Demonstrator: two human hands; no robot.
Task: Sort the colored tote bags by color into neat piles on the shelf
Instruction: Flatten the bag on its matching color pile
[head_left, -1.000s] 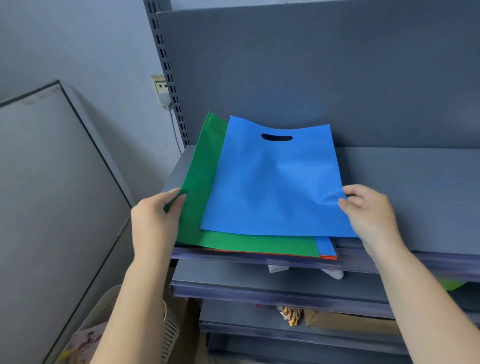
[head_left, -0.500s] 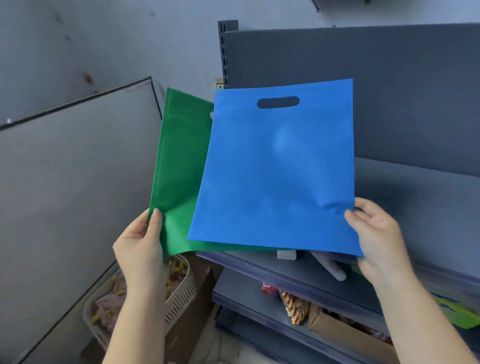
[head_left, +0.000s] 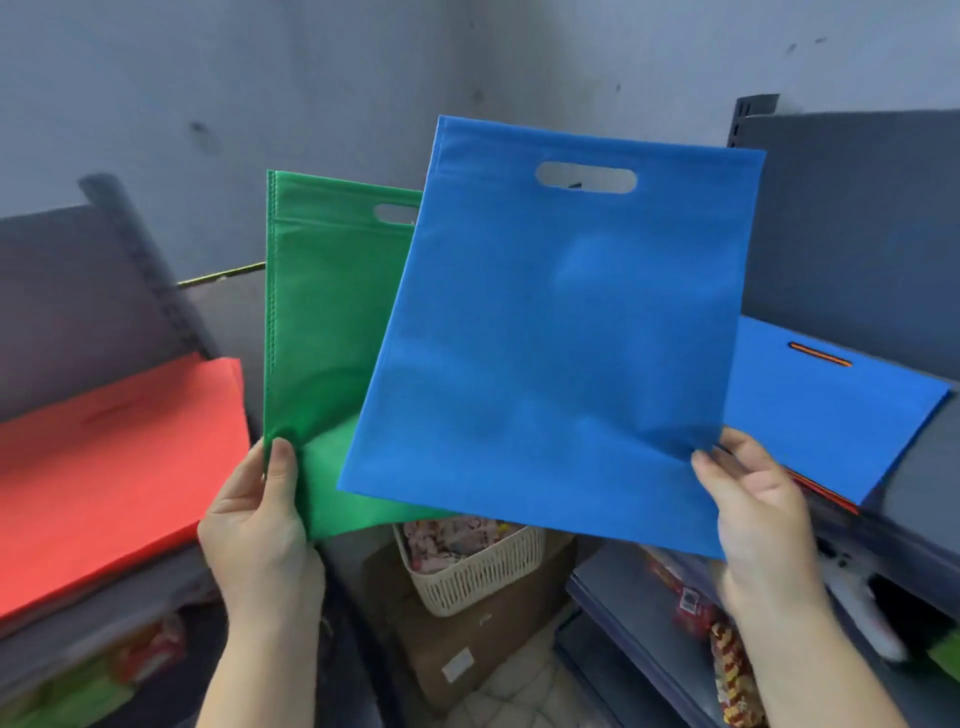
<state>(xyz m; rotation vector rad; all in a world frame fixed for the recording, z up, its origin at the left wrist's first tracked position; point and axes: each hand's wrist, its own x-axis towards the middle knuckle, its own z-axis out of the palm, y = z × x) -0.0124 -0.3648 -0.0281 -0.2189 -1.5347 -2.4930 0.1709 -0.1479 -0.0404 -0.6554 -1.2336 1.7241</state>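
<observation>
Your left hand (head_left: 260, 525) pinches the lower left corner of a green tote bag (head_left: 332, 353), thumb on the front face. Your right hand (head_left: 753, 504) pinches the lower right corner of a blue tote bag (head_left: 561, 332), thumb on front, fingers behind. Both bags are held upright in the air, handle cut-outs at the top, the blue one overlapping the green one's right edge.

Change noted: a second ago both bags lay on the mixed stack on the right-hand shelf. Half a second ago they were raised off it. You have since turned left, so that the corner between two shelf units sits behind the bags. The two colours are separated, one per hand, and off the stack.

On the right-hand shelf (head_left: 919, 467) the remaining stack (head_left: 831, 410) shows a blue bag on top with orange edges beneath, so it is still unsorted. On the left-hand shelf (head_left: 130, 597) lies a red-orange pile (head_left: 104, 467), apparently of one colour. No green or blue pile is visible there.

Judgement: you are mid-transfer. Each bag needs its own spot, set apart from the red-orange pile. The thin fabric, held by one corner, is likely to sag or fold on landing, so lay it flat and square the edges.

Below, between the units, stand a cream basket (head_left: 467, 577) and a cardboard box (head_left: 483, 634).
</observation>
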